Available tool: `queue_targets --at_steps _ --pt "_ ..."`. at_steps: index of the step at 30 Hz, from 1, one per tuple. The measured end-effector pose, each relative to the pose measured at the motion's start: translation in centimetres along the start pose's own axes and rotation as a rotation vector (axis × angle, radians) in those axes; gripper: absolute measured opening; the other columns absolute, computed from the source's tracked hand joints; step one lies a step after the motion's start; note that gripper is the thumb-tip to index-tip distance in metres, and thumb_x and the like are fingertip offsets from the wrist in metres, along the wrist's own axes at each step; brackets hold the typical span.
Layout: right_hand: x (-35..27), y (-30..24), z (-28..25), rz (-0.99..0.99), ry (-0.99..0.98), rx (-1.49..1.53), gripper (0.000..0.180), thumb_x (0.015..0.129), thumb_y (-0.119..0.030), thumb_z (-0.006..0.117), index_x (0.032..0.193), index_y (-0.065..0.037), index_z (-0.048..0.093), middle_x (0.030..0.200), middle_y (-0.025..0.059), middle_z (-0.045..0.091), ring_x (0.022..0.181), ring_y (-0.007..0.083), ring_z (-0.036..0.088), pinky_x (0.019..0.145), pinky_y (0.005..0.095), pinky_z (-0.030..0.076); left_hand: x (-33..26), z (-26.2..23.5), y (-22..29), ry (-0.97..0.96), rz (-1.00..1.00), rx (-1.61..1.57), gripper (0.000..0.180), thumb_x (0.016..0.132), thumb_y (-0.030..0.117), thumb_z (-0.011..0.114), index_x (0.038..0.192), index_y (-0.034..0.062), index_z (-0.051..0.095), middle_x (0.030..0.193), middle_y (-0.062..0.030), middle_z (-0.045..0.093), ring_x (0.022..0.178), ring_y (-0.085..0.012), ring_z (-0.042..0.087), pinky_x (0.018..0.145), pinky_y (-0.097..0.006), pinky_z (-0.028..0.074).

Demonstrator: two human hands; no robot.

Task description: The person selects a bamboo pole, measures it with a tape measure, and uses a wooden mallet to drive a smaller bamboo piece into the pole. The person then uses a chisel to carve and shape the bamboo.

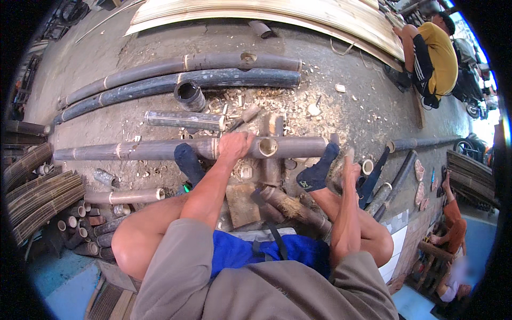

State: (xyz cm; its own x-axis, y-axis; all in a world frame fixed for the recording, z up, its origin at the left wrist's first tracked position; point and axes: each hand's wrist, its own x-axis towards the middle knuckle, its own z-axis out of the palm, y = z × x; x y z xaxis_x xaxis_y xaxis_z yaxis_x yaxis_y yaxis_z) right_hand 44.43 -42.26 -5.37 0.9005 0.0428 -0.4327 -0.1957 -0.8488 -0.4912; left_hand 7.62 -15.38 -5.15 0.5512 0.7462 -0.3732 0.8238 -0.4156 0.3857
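A long bamboo pole point(160, 149) lies across in front of me, with a round hole point(268, 147) cut in its upper side. My left hand point(236, 145) is closed over the pole, just left of the hole. My socked feet point(318, 172) press against the pole on either side. Right of the pole's end, my right hand point(350, 172) is closed round a pale wooden handle point(349, 154); the rest of that tool cannot be made out. Just beyond my left hand lies a tool with a wooden handle point(250, 113) and dark blade. The pole crosses a shorter bamboo piece point(272, 172).
Two bamboo poles point(138, 92) and short tubes point(189, 96) lie beyond, among chips point(309, 96). Bamboo slats point(42, 205) and cut tubes point(80, 234) are piled left. A person in yellow point(442, 58) squats far right by pale strips point(266, 13); another person point(453, 266) sits lower right.
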Motion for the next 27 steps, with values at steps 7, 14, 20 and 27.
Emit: queue_targets --at_steps 7,14,20,27 --pt "-13.0 -13.3 -5.9 -0.808 0.013 -0.023 0.044 0.093 -0.032 0.075 0.115 0.006 0.072 0.111 0.0222 0.072 0.103 0.0316 0.069 0.092 0.0410 0.053 -0.3 0.4 -0.2 0.247 0.024 -0.419 0.056 0.108 0.052 0.049 0.121 0.0023 0.071 0.115 -0.0257 0.073 0.113 -0.0415 0.069 0.099 -0.052 0.052" --pt "-17.1 -25.7 -1.5 -0.957 -0.418 0.078 0.064 0.085 -0.031 0.084 0.132 0.007 0.062 0.120 0.0184 0.071 0.108 0.0258 0.069 0.095 0.0359 0.055 3.9 -7.6 10.2 0.191 0.377 -0.925 0.071 0.106 0.065 0.046 0.113 -0.0018 0.069 0.098 -0.0190 0.070 0.097 -0.0322 0.067 0.089 -0.046 0.053" --pt "-17.0 -28.9 9.7 -0.820 -0.756 0.523 0.062 0.090 -0.031 0.082 0.136 0.004 0.060 0.116 0.0132 0.070 0.105 0.0191 0.066 0.093 0.0330 0.054 4.5 -8.5 11.5 -0.067 -0.173 -1.403 0.086 0.105 0.078 0.025 0.102 0.0034 0.067 0.079 -0.0057 0.063 0.063 -0.0135 0.058 0.052 -0.031 0.044" --pt "-18.3 -25.7 22.7 -0.624 -1.128 0.234 0.046 0.088 -0.033 0.076 0.118 0.000 0.068 0.103 0.0133 0.072 0.095 0.0204 0.066 0.086 0.0366 0.054 4.4 -0.4 7.5 0.166 -0.644 -1.733 0.084 0.104 0.080 0.023 0.127 0.0077 0.060 0.087 -0.0029 0.064 0.061 -0.0147 0.057 0.049 -0.031 0.043"
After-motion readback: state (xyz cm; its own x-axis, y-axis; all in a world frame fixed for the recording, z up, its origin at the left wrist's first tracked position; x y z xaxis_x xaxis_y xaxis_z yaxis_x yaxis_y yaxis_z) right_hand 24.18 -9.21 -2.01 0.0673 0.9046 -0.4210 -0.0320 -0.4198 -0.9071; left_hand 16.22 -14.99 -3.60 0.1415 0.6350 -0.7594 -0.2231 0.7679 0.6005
